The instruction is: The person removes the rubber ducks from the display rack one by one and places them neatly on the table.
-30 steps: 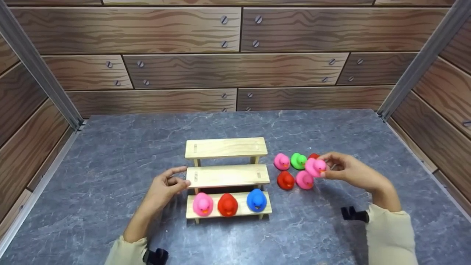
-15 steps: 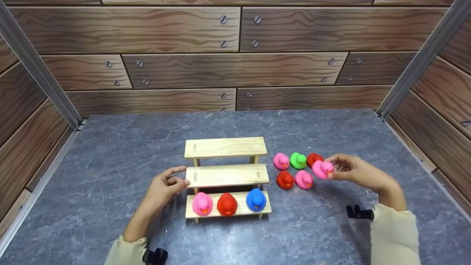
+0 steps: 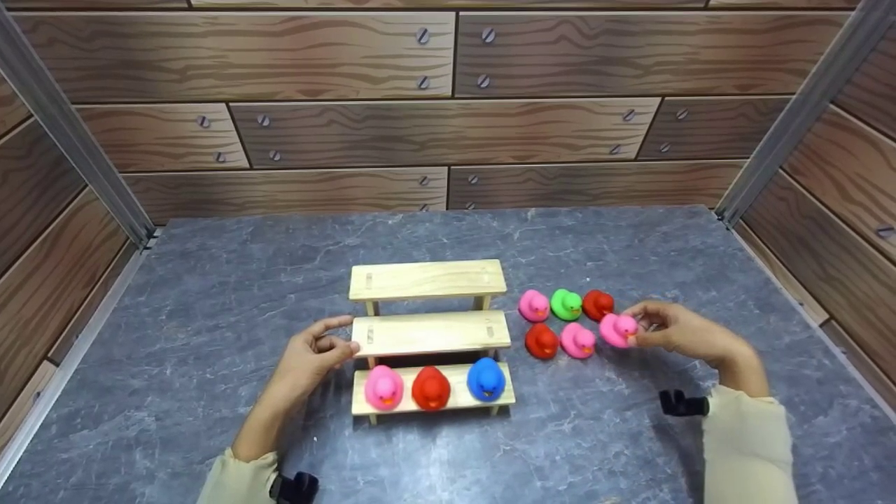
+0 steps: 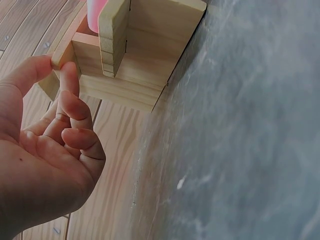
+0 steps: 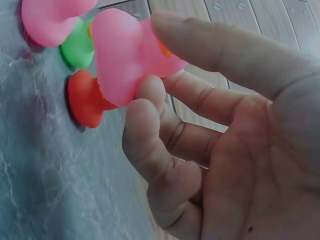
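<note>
Pink rubber duck (image 3: 616, 331) at the fingertips of the right hand (image 3: 675, 334), lying at about 9 o'clock from that palm, with 12 o'clock towards the back wall (image 3: 448, 133); the grip is a pinch, thumb on the side of the head near the orange bill, other fingertips against the body; the bill points back to roughly 4 o'clock, towards the hand, so the long axis from tail to bill runs loosely from 10 to 4.

From this duck, the three-tier wooden stand (image 3: 430, 334) lies at 9 o'clock, well apart, with the row of loose ducks between; the near pink duck (image 3: 576, 341) sits between 8 and 9, a dark red duck (image 3: 597, 306) close at 11; whether the held duck touches the surface (image 3: 560, 441) cannot be told.

The right hand is clearly the nearer one; the left hand (image 3: 311, 357) is across at the stand's 9 o'clock end, thumb and index finger pinching the end of the middle tier; the tiers run lengthwise from 9 to 3, and the lowest, at about 8 o'clock from the held duck, bears a pink, a red and a blue duck (image 3: 486, 379).
</note>
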The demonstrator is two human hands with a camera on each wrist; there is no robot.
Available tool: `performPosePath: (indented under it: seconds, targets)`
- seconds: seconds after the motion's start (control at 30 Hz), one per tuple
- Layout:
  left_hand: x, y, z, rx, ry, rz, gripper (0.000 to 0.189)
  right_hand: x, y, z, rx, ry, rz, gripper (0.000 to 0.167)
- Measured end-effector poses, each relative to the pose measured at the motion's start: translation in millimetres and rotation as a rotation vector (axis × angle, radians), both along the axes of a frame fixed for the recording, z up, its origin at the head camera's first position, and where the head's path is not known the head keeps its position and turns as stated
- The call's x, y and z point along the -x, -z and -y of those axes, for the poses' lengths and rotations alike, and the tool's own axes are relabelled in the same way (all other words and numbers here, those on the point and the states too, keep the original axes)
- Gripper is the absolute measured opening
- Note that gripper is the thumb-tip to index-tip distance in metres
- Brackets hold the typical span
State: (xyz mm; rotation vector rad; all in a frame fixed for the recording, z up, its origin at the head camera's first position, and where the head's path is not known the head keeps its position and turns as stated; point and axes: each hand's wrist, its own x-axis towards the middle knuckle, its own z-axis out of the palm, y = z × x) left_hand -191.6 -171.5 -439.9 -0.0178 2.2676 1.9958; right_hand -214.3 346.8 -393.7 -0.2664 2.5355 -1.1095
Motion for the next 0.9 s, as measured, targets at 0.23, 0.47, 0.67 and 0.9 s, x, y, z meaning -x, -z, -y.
performPosePath:
  seconds: [0.23, 0.47, 0.67, 0.9]
  targets:
    - [0.2, 0.6, -0.3, 0.014, 0.014, -0.01, 0.049, 2.2, 7.1, -5.5, 0.016, -0.014, 0.02, 0.045]
    - [0.1, -0.5, 0.0, 0.013, 0.001, -0.008, 0.049, 6.3, 14.7, -9.4, 0.016, -0.039, 0.045, 0.049]
    - [0.2, -0.2, 0.1, 0.002, -0.001, -0.006, 0.049, 8.4, 19.8, -10.4, 0.031, -0.03, 0.066, 0.051]
    - [0.1, 0.1, 0.3, 0.0, -0.001, -0.002, 0.049, 9.4, 23.2, -11.7, 0.031, -0.056, 0.052, 0.049]
